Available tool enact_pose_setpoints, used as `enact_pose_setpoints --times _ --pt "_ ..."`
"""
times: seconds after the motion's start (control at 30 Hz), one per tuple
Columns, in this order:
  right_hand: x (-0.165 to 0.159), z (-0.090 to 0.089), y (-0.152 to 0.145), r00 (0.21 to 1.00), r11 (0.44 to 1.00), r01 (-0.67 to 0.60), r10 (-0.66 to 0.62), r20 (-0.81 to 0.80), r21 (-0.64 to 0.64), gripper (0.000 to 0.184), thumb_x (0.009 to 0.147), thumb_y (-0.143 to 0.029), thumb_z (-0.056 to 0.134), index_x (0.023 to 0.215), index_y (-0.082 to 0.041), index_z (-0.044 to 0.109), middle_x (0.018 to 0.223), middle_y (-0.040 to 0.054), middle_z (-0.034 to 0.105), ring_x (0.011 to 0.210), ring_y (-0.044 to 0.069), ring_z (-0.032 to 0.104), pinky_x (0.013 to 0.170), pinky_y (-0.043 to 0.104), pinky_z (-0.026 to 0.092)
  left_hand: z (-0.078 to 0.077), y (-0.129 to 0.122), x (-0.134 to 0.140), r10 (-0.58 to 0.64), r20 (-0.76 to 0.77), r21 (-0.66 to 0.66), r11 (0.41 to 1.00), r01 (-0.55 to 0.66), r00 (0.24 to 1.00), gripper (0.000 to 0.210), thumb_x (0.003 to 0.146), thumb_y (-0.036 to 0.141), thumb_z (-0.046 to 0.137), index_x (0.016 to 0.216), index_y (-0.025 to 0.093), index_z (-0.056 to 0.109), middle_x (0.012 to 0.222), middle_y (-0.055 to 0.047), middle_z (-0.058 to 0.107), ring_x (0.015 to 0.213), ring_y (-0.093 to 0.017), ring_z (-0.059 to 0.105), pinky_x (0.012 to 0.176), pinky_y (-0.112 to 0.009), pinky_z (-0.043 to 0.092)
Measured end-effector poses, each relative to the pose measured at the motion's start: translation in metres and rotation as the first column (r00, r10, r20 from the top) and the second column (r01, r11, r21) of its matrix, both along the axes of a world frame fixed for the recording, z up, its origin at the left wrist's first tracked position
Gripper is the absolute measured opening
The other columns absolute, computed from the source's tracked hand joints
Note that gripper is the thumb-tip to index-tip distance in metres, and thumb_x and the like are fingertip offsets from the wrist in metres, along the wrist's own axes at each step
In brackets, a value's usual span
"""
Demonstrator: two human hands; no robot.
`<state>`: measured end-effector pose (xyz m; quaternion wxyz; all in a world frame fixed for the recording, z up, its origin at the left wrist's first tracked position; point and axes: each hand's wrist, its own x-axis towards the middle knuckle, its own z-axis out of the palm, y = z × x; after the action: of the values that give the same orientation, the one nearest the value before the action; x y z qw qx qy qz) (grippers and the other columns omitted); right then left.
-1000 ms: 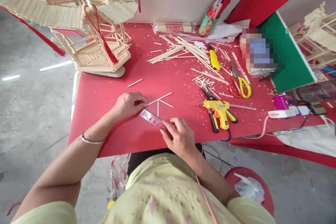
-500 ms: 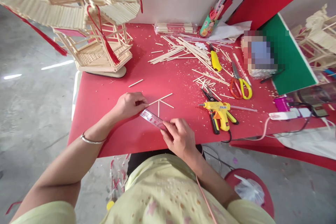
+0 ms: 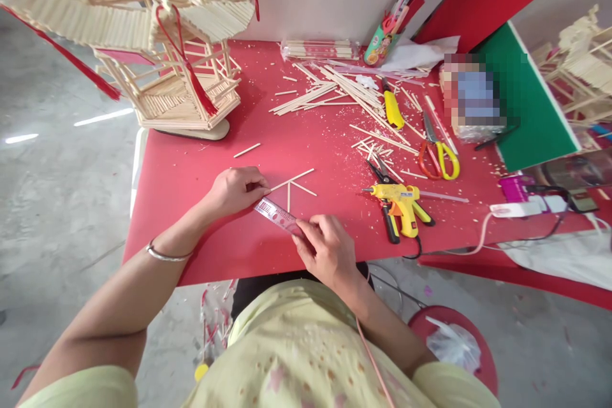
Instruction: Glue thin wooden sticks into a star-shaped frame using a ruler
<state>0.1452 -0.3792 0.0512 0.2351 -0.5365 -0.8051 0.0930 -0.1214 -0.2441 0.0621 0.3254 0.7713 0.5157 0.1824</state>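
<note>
My left hand [image 3: 240, 190] pinches the left end of a small frame of joined wooden sticks [image 3: 299, 176]. One stick of the frame runs up to the right, and two shorter ones branch from its middle. My right hand [image 3: 327, 245] grips the right end of a short clear ruler with red markings [image 3: 277, 215]. The ruler's left end lies by my left fingertips, and its upper edge is close to the downward stick. Whether the ruler touches that stick I cannot tell. A single loose stick [image 3: 247, 150] lies beyond my left hand.
A stick-built pavilion model [image 3: 186, 102] with red tassels stands at the back left. Loose sticks [image 3: 329, 92] are scattered toward the back. On the right lie a yellow glue gun [image 3: 404, 204], pliers [image 3: 392, 226], scissors [image 3: 437, 153], a yellow-handled cutter [image 3: 393, 109] and a power strip [image 3: 516, 209].
Both hands, the ruler and the stick frame stay almost where they were. The view has shifted very slightly.
</note>
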Motion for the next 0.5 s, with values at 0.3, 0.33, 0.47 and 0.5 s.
enact_pose_setpoints --times 0.3,0.33,0.47,0.5 --pt "0.0003 0.0037 0.0009 1.000 1.000 -0.002 0.002 0.006 0.017 0.026 0.105 -0.036 0.066 0.125 -0.022 0.076 0.107 0.0090 0.070 0.094 0.022 0.063 0.078 0.034 0.050 -0.0031 0.0003 -0.0004 -0.002 0.013 -0.001 1.000 0.002 1.000 0.023 0.089 0.040 0.067 0.087 0.021 0.079 0.086 -0.001 0.074 0.070 -0.012 0.060 0.067 -0.026 0.043" --pt "0.0002 0.0038 0.0009 1.000 1.000 -0.004 0.004 0.003 0.021 0.026 0.105 -0.036 0.066 0.125 -0.021 0.076 0.107 0.0091 0.070 0.094 0.022 0.062 0.078 0.034 0.050 -0.0032 0.0005 -0.0004 -0.003 0.013 -0.002 1.000 0.003 1.000 0.023 0.089 0.040 0.067 0.087 0.021 0.080 0.086 -0.001 0.074 0.070 -0.012 0.060 0.067 -0.026 0.043" --pt "-0.0001 0.0033 0.0008 1.000 1.000 -0.010 0.010 -0.002 0.028 0.026 0.106 -0.036 0.065 0.125 -0.021 0.076 0.107 0.0094 0.070 0.094 0.023 0.063 0.079 0.035 0.051 -0.0026 0.0007 -0.0010 -0.015 0.032 0.001 1.000 0.015 0.999 0.022 0.089 0.038 0.067 0.086 0.021 0.080 0.086 -0.001 0.074 0.071 -0.013 0.061 0.069 -0.026 0.044" --pt "-0.0003 0.0032 0.0008 1.000 1.000 -0.010 0.010 -0.002 0.026 0.026 0.106 -0.036 0.065 0.125 -0.021 0.076 0.106 0.0092 0.070 0.094 0.023 0.063 0.079 0.035 0.051 -0.0023 0.0005 -0.0011 -0.017 0.036 0.003 1.000 0.017 0.999 0.021 0.089 0.038 0.067 0.086 0.021 0.080 0.086 -0.001 0.074 0.071 -0.013 0.062 0.070 -0.026 0.045"
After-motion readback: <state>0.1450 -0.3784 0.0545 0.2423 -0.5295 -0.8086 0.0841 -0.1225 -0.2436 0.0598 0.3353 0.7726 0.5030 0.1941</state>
